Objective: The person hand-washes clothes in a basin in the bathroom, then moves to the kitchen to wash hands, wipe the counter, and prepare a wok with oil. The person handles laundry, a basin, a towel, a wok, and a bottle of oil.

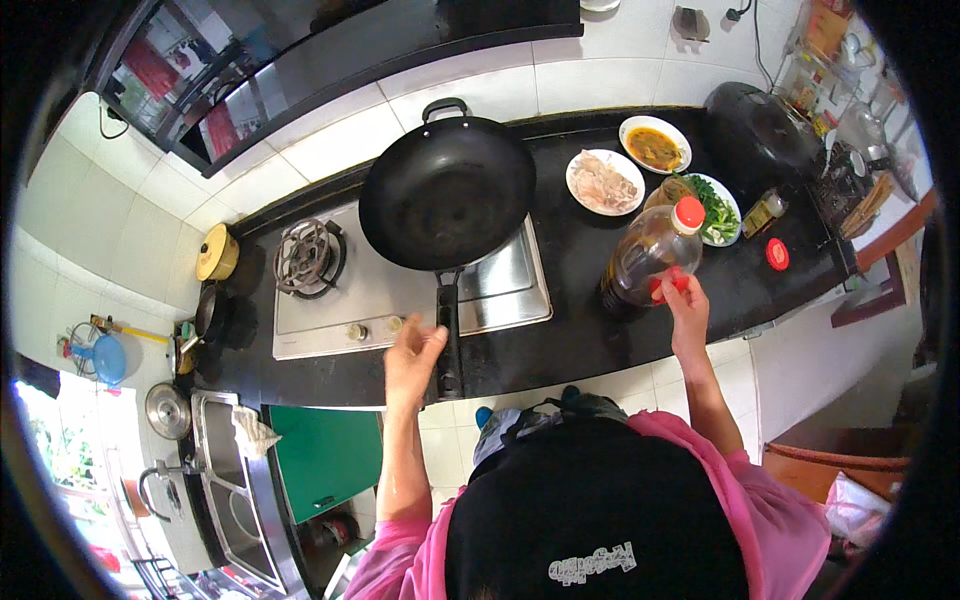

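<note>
My left hand (409, 364) is beside the long handle (448, 337) of a black wok, thumb and fingers apart. Its fingertips are close to a stove knob (395, 324); whether they touch it cannot be told. The wok (450, 195) sits over the right side of a steel gas stove (390, 292), and its inside looks bare. With my right hand (688, 304) I grip the red handle (670, 288) of a large clear plastic bottle (645, 255), which has a red cap (690, 213) and dark liquid low inside.
Behind the bottle are plates of sliced raw meat (604, 182) and chopped greens (716, 210), and a bowl of yellowish liquid (654, 148). A small bottle (763, 213) and red lid (778, 255) lie rightward. Left are a bare burner (307, 257), yellow pot (217, 253) and sink (232, 480).
</note>
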A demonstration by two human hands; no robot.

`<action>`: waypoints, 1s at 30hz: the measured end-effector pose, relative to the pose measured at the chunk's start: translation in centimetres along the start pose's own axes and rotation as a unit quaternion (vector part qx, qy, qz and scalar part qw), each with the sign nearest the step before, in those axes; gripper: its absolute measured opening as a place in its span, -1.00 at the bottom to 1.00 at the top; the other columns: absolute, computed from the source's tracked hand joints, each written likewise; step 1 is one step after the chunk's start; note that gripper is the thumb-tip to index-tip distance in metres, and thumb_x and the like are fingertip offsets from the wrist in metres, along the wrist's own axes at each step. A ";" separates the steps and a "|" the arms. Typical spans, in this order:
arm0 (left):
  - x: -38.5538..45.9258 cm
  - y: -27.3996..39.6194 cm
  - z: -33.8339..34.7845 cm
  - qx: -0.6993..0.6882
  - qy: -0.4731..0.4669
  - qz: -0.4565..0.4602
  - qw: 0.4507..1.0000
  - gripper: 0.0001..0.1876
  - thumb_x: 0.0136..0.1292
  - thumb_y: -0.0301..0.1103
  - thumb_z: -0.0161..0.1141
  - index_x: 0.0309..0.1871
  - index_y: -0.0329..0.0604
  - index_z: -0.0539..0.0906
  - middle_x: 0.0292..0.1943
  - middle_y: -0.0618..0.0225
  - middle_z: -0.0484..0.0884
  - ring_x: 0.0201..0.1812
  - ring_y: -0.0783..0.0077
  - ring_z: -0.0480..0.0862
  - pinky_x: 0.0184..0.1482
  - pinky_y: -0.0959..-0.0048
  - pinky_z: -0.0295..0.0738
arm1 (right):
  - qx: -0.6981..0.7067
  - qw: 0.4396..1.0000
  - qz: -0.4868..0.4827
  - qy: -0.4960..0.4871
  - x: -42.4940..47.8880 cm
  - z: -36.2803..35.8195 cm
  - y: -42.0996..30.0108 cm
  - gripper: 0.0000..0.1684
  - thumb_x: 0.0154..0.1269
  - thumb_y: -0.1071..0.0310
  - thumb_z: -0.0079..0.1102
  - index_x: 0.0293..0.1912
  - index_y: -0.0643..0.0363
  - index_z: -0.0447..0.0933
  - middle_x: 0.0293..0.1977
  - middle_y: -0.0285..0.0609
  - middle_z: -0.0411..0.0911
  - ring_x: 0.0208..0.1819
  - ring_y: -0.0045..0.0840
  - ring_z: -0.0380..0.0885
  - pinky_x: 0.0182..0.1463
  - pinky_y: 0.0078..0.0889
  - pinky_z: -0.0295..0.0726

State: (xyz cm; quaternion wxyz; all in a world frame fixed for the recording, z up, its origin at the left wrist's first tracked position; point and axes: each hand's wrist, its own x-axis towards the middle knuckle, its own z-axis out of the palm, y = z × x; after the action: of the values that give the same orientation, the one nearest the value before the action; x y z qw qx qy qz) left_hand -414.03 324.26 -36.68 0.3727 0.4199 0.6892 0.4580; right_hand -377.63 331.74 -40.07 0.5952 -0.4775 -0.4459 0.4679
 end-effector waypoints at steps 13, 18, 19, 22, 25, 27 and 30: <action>-2.2 -0.8 6.4 -0.372 -0.104 -0.159 0.909 -0.78 0.02 -0.55 0.15 -0.22 -0.28 0.46 -0.65 0.24 0.48 -0.71 0.37 0.48 -0.64 0.49 0.39 | 0.012 0.998 0.025 -0.056 1.1 -1.6 0.4 -0.80 0.18 0.43 0.14 -0.20 0.26 0.42 -0.39 -0.28 0.50 -0.40 -0.67 0.48 -0.26 -0.65 0.46; -1.2 -0.8 4.6 -0.342 -0.102 -0.160 0.920 -0.80 0.02 -0.54 0.13 -0.24 -0.31 0.46 -0.67 0.24 0.47 -0.72 0.37 0.46 -0.65 0.48 0.39 | 0.032 0.997 0.023 -0.060 1.2 -1.7 0.7 -0.81 0.17 0.45 0.14 -0.21 0.25 0.41 -0.39 -0.27 0.50 -0.40 -0.67 0.49 -0.26 -0.65 0.46; -1.1 -1.0 4.1 -0.333 -0.102 -0.165 0.923 -0.80 0.04 -0.53 0.12 -0.23 -0.32 0.46 -0.67 0.24 0.47 -0.73 0.37 0.46 -0.66 0.48 0.39 | 0.036 0.997 0.023 -0.060 1.2 -1.8 0.8 -0.81 0.16 0.46 0.15 -0.21 0.25 0.41 -0.39 -0.27 0.50 -0.40 -0.67 0.49 -0.26 -0.65 0.46; -1.1 -1.0 3.2 -0.314 -0.097 -0.171 0.929 -0.76 0.11 -0.44 0.11 -0.17 -0.34 0.46 -0.69 0.22 0.47 -0.76 0.39 0.43 -0.69 0.51 0.35 | 0.061 0.996 0.023 -0.065 1.2 -2.0 1.4 -0.80 0.14 0.48 0.16 -0.21 0.27 0.41 -0.40 -0.26 0.50 -0.40 -0.65 0.49 -0.25 -0.64 0.46; -1.2 -0.6 3.2 -0.307 -0.078 -0.196 0.928 -0.72 0.13 -0.36 0.17 -0.15 -0.36 0.48 -0.68 0.25 0.50 -0.73 0.42 0.47 -0.67 0.53 0.39 | 0.086 0.993 0.017 -0.077 1.3 -2.2 1.8 -0.81 0.12 0.50 0.15 -0.22 0.29 0.43 -0.42 -0.25 0.49 -0.42 -0.64 0.48 -0.27 -0.62 0.45; -1.2 -0.5 3.0 -0.092 0.029 -0.111 0.989 -0.69 0.17 -0.29 0.17 -0.11 -0.33 0.51 -0.64 0.24 0.54 -0.67 0.43 0.52 -0.58 0.53 0.43 | 0.067 0.994 0.013 -0.082 1.3 -2.3 1.8 -0.82 0.13 0.49 0.14 -0.22 0.31 0.44 -0.45 -0.26 0.47 -0.45 -0.64 0.46 -0.30 -0.62 0.43; -1.1 0.3 2.9 0.223 0.215 0.120 0.943 -0.70 0.18 -0.35 0.17 -0.02 -0.21 0.53 -0.50 0.22 0.61 -0.50 0.44 0.58 -0.42 0.51 0.46 | 0.151 0.985 -0.003 -0.086 1.3 -2.1 2.3 -0.82 0.17 0.46 0.10 -0.21 0.32 0.45 -0.50 -0.28 0.44 -0.52 -0.67 0.39 -0.41 -0.66 0.36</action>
State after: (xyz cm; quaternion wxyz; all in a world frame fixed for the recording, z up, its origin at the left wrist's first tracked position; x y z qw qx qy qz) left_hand -410.97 324.26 -37.09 0.0542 0.4636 0.7820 0.4131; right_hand -375.69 332.90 -42.51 0.6213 -0.3383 -0.4211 0.5676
